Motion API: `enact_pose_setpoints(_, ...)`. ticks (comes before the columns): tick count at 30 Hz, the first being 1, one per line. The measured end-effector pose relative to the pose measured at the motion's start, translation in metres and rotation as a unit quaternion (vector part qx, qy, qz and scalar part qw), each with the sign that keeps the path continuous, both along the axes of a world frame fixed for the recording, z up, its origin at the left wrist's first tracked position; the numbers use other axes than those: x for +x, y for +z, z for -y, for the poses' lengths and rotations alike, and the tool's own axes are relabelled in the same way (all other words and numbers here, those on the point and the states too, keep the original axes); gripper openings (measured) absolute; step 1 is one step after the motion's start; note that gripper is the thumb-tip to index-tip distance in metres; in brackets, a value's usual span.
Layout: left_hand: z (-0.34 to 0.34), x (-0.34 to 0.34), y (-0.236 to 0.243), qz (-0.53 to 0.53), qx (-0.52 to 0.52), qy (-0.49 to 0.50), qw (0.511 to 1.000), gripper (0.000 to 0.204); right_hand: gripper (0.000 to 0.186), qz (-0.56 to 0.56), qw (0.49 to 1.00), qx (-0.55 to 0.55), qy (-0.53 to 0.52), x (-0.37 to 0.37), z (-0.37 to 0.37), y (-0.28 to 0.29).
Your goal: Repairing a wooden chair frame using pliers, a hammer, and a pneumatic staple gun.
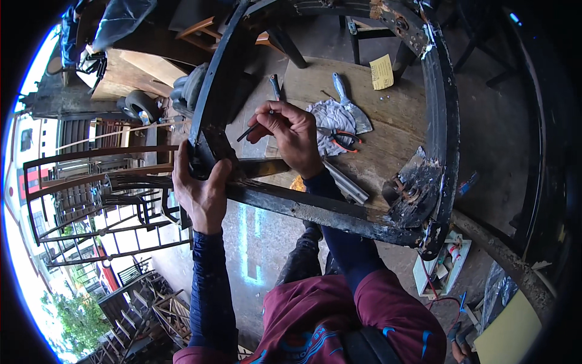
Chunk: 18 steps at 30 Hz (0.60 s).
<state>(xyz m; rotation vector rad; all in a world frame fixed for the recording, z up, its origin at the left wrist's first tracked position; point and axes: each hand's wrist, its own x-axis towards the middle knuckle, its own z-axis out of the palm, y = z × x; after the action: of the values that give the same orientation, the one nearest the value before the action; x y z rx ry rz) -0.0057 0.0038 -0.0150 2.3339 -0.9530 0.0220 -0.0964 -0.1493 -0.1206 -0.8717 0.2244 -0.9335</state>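
A black wooden frame [327, 210] with worn, flaking paint spans the middle of the view. At its left corner my left hand [200, 189] is closed around the wood, thumb on the inner side. My right hand [292, 133] pinches a thin dark rod [247, 133] just inside that corner; its tip points down and left, apart from the frame. What kind of rod it is, I cannot tell. Beyond my right hand, a crumpled white cloth [327, 113] lies on a wooden board [394, 124], with pliers [347, 141] and a scraper [357, 116] on it.
A metal tube [345, 181] and a yellow paper [382, 71] lie within the frame's opening, near a dark-handled tool [274, 87]. Slatted metal frames [97, 200] stand at left. To the lower right are a white tray [442, 267] of small items and another person's hand [462, 346].
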Motion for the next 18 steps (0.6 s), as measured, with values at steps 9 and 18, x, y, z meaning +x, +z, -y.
enact_pose_setpoints(9, 0.004, -0.004, 0.004, -0.071, -0.036, 0.053, 0.995, 0.084, 0.011, 0.043, 0.998, -0.007, -0.047, 0.011, -0.023, -0.002)
enact_pose_setpoints(18, -0.003, 0.001, -0.001, -0.004, -0.013, 0.018, 1.000, 0.082, 0.029, -0.011, 0.960, -0.277, -0.037, -0.022, 0.003, -0.008)
